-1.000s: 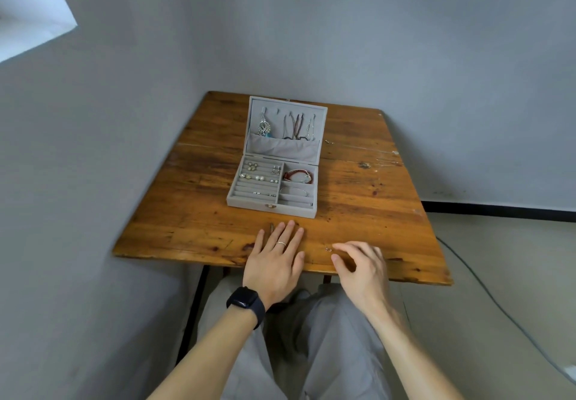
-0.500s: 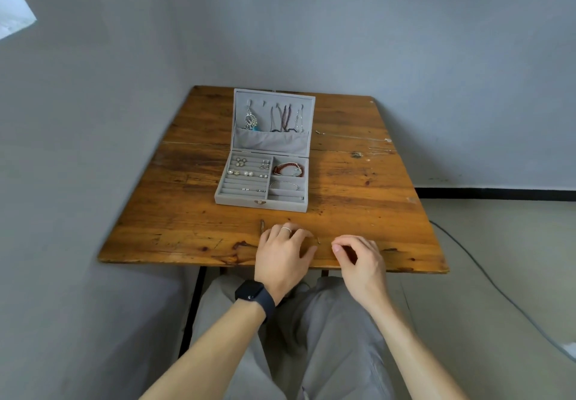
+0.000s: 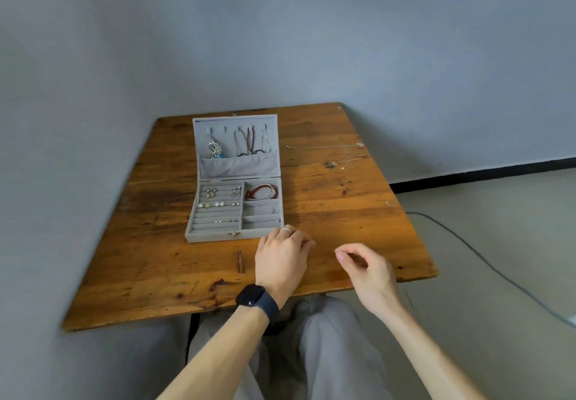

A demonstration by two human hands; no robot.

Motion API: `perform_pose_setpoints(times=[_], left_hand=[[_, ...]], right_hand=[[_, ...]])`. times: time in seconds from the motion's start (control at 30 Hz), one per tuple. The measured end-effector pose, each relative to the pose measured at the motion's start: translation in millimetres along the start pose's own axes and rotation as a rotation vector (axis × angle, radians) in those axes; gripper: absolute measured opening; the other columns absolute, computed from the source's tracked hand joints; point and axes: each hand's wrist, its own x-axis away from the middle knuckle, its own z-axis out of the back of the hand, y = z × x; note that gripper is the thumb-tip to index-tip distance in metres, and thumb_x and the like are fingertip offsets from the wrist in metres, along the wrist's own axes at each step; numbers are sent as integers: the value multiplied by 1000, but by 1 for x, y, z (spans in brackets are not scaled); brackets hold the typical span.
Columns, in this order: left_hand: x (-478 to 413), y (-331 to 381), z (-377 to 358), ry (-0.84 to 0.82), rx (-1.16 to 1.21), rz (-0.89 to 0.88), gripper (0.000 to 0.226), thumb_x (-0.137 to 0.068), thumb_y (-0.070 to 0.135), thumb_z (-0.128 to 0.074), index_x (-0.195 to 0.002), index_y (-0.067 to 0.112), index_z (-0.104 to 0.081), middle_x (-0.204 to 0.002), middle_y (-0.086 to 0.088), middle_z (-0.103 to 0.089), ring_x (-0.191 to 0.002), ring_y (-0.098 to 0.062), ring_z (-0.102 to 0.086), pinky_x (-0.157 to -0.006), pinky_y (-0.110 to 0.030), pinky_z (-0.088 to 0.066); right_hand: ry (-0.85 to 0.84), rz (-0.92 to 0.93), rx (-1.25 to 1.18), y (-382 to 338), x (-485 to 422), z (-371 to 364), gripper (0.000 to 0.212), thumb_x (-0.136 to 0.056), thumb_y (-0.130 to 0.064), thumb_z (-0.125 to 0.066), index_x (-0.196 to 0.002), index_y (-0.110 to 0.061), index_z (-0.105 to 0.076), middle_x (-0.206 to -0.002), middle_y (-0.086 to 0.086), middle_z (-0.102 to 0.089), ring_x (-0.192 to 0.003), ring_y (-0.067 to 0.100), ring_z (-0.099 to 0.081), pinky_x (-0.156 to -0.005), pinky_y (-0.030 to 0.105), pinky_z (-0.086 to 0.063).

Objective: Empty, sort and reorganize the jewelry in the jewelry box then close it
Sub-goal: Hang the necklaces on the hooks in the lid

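The grey jewelry box (image 3: pixel 218 237) stands open in the middle of the wooden table (image 3: pixel 358 212). Its upright lid (image 3: pixel 237 166) has necklaces hanging from hooks above a pocket. The base holds earrings (image 3: pixel 215 204) on ring rolls at the left, and a red bracelet (image 3: pixel 261 192) and a silver bangle (image 3: pixel 258 210) in compartments at the right. My left hand (image 3: pixel 282 256), with a ring and a dark watch, sits at the box's front right corner with its fingers curled and the tips hidden. My right hand (image 3: pixel 364 268) hovers to the right, fingers loosely curled, with nothing seen in it.
A thin silver chain (image 3: pixel 352 155) and small bits of jewelry (image 3: pixel 330 165) lie on the table's back right. Grey walls close in at the left and behind. A cable (image 3: pixel 467 244) runs across the floor on the right. My lap is under the table's near edge.
The view has tilted up and shifted. My left hand went from flat on the table to curled and moved forward to the box's corner. My right hand lifted slightly off the table edge.
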Motion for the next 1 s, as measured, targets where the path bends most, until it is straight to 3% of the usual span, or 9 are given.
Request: perform_pose_setpoints(times=[0.17, 0.3, 0.43, 0.53, 0.8, 1.0], left_hand=[[-66, 34, -1, 26, 2, -91, 25, -100, 40, -53, -109, 26, -72, -117, 6, -65, -109, -22, -55, -90, -37, -42], [-124, 58, -23, -35, 21, -91, 27, -101, 41, -49, -114, 29, -69, -125, 7, -62, -117, -19, -51, -93, -35, -41], [-174, 74, -60, -100, 79, -44, 24, -101, 42, -49, -113, 34, -68, -126, 7, -60, -119, -18, -48, -96, -35, -41], [-207, 75, -89, -118, 98, -19, 24, -100, 44, -50, -111, 35, -69, -126, 8, -57, -120, -17, -46, -98, -36, -40], [-262, 78, -123, -21, 159, 14, 25, -96, 49, -55, -108, 35, -72, -124, 10, -52, -116, -15, -45, -94, -33, -37], [-264, 75, -127, 11, 215, 16, 23, -94, 49, -60, -106, 37, -76, -120, 12, -52, -113, -14, -44, -92, -31, -36]], right_hand=[[38, -55, 43, 7, -48, 40, 12, -95, -23, -64, -95, -32, -71, -97, -24, -70, -96, -8, -61, -78, 6, -45], [100, -84, 176, 24, -105, 62, 11, -96, -25, -62, -96, -33, -70, -102, -18, -69, -98, 1, -61, -76, 6, -40], [130, -105, 309, 46, -164, 69, 9, -96, -27, -62, -94, -35, -68, -104, -13, -67, -102, 10, -58, -80, 19, -44], [146, -84, 362, 60, -202, 66, 9, -96, -28, -62, -96, -33, -68, -105, -13, -66, -105, 9, -54, -82, 20, -42], [156, -79, 317, 75, -277, 46, 9, -95, -24, -64, -98, -25, -72, -103, -13, -51, -104, 8, -48, -85, 22, -39], [224, -34, 294, 84, -280, 45, 15, -93, -25, -68, -104, -23, -76, -106, -11, -59, -96, 4, -53, -86, 16, -41]])
